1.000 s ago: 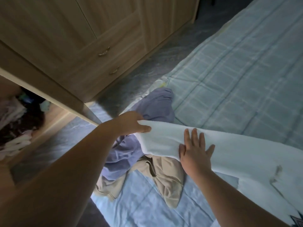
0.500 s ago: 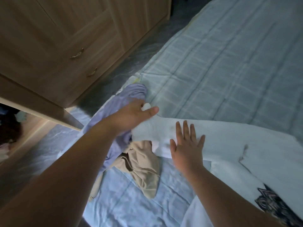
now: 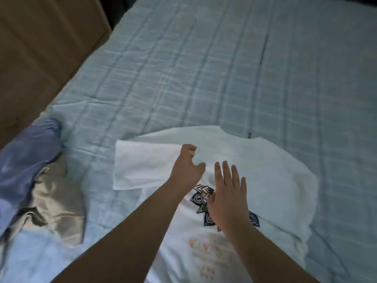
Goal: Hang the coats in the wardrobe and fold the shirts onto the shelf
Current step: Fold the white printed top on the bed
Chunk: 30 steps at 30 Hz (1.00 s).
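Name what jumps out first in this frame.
A white T-shirt with a dark printed pattern lies spread on the checked blue bedspread, mid-frame. Both hands are over it: the left hand with curled fingers at the sleeve, the right hand flat on the print. A purple garment and a beige garment lie crumpled at left.

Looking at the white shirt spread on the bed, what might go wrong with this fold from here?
The left sleeve lies folded out flat, but the left hand is curled above it, so it may spring back. The right hand covers the print, hiding creases. The beige garment and purple garment lie close by and could snag.
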Each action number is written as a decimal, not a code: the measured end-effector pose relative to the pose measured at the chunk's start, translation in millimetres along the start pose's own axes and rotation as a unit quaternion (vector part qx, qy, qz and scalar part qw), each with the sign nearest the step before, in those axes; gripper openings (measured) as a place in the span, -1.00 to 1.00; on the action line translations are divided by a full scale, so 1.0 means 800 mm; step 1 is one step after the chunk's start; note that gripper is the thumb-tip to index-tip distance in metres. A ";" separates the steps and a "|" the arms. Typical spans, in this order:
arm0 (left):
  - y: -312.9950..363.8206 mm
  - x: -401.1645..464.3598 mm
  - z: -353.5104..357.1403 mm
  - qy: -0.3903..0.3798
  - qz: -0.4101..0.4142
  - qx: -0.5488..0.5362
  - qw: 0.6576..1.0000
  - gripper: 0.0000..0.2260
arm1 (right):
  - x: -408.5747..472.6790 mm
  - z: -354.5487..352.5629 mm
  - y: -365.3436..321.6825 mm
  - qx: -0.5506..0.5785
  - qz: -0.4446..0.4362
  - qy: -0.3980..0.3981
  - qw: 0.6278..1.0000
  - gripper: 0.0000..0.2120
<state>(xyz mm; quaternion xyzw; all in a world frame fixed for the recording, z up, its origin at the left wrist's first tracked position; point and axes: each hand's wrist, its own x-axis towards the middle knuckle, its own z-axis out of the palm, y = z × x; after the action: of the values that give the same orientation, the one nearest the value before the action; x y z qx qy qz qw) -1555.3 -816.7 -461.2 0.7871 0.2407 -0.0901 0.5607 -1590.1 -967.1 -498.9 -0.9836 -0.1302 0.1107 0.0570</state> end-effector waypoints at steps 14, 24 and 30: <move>0.046 -0.048 0.356 -0.105 0.065 0.070 0.990 -0.64 | -0.093 0.018 0.265 0.073 0.150 0.013 0.986 -0.17; 0.029 -0.075 0.322 -0.161 0.015 -0.033 0.986 -0.68 | -0.114 0.020 0.274 0.095 0.110 0.014 0.989 -0.18; -0.011 -0.095 0.200 -0.116 0.071 0.132 0.982 -0.65 | -0.134 0.019 0.211 0.106 0.062 0.019 0.992 -0.23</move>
<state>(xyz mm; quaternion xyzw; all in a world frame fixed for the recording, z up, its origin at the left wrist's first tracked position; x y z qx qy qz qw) -1605.2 -984.0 -494.1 0.8536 0.1035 -0.1722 0.4807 -1653.5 -1156.9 -516.0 -0.9801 -0.0557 0.1081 0.1567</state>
